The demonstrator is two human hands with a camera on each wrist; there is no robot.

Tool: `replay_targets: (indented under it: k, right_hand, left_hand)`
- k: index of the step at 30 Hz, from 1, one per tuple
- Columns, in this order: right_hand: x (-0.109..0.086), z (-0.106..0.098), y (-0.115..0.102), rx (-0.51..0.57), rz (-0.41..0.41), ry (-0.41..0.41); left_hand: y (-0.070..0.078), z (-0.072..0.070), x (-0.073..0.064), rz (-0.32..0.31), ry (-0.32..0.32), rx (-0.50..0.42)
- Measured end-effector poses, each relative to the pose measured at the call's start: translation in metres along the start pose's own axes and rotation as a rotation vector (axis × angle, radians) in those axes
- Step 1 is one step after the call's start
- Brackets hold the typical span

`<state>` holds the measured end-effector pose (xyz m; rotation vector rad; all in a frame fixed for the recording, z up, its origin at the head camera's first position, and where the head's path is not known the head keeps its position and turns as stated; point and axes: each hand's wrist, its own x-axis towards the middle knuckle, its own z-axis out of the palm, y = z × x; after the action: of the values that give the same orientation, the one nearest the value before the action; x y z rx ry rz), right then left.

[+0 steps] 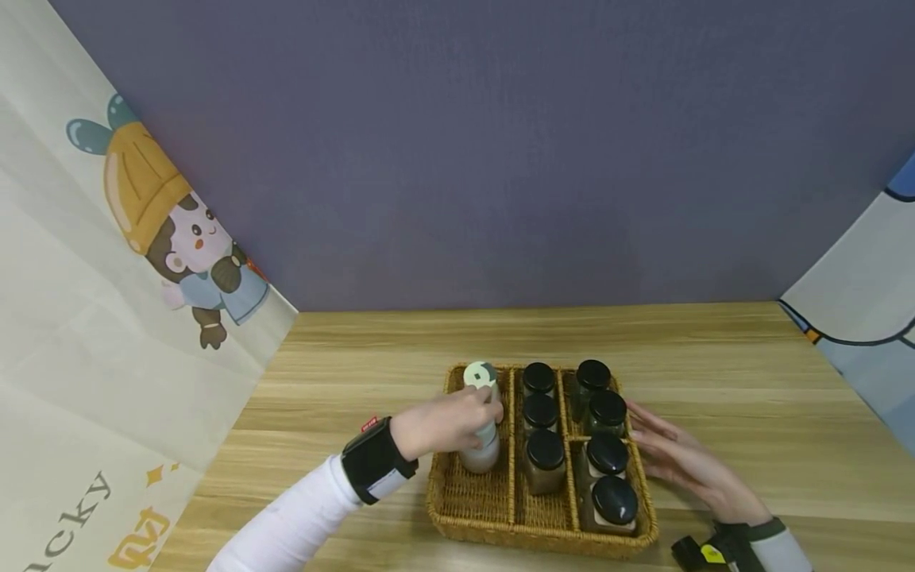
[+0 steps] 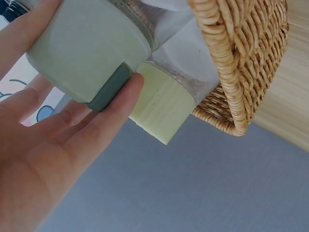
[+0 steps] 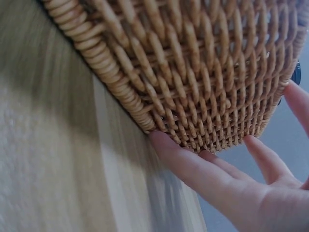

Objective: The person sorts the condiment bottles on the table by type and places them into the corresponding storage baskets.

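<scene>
My left hand (image 1: 452,419) grips a seasoning jar (image 1: 480,455) with a sage-green lid (image 2: 87,46), in the left compartment of a wicker basket (image 1: 475,508). In the left wrist view, thumb and fingers surround the lid, one fingertip at its dark green tab (image 2: 110,87). Behind it stands a second clear jar with a pale yellow-green lid (image 2: 161,104), whose contents look white. My right hand (image 1: 682,461) lies along the basket's right side, its extended fingertips touching the weave (image 3: 207,96) in the right wrist view.
Three black-lidded jars (image 1: 540,411) line the middle compartment. Two more black-lidded jars (image 1: 608,408) stand in the right rear compartment and two (image 1: 615,500) in the right front one. The basket rests on a wooden table (image 1: 343,349), with a grey-blue wall (image 1: 529,159) behind.
</scene>
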<state>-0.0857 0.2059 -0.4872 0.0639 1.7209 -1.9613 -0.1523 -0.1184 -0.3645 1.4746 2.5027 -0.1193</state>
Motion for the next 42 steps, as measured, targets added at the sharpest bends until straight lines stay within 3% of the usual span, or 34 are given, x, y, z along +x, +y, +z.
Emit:
replay_targets:
  k: [21, 32, 37, 42]
  right_hand:
    - [0.0, 0.001, -0.001, 0.012, 0.016, 0.03]
    - [-0.005, -0.001, -0.005, -0.034, 0.023, 0.062]
    - [-0.009, -0.005, -0.008, -0.055, 0.003, 0.008]
    - [-0.013, -0.006, -0.011, -0.128, -0.068, -0.013]
  left_hand:
    - [-0.001, 0.004, -0.005, 0.005, 0.047, 0.023]
    - [0.0, 0.01, -0.004, 0.007, 0.102, 0.087]
    - [-0.001, 0.016, -0.006, 0.031, 0.196, 0.094]
    - [0.0, 0.022, -0.011, 0.042, 0.348, 0.11]
